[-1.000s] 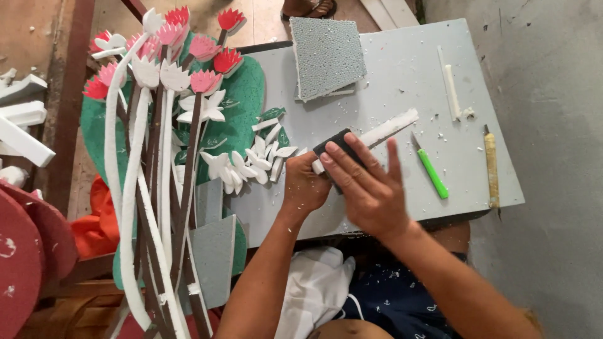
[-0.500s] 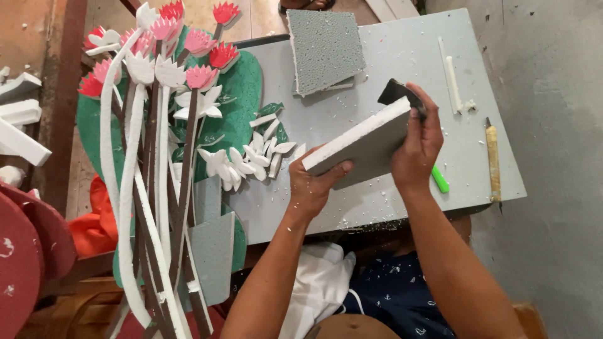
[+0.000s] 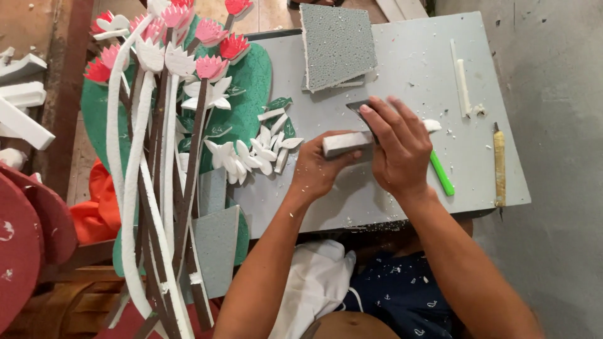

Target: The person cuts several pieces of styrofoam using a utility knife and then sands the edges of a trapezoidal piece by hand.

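Grey and dusted with white crumbs, the surface (image 3: 402,188) carries a foam strip (image 3: 342,143) lying flat near its middle, where half a second ago the piece was lifted and tilted above it. The left hand (image 3: 317,166) now pins the strip's near end, fingers clamped over it, while the right hand (image 3: 396,147) has come down on top, closed around a dark block (image 3: 359,108) whose corner pokes out past the fingertips. With the strip back down and both hands pressing, the work looks to have returned to rubbing or shaping the foam rather than inspecting it. A green tool (image 3: 442,173) lies just beside the right hand, partly under it. Farther right rests a yellow-handled knife (image 3: 499,164), and a thin white stick (image 3: 463,86) sits near the far edge. A grey textured slab (image 3: 336,44) lies at the far side, well apart from the hands. Left of the strip, small white petals (image 3: 251,157) cluster against a green foam panel (image 3: 251,81), and tall foam flowers (image 3: 188,50) in pink, red and white stand along the left edge.
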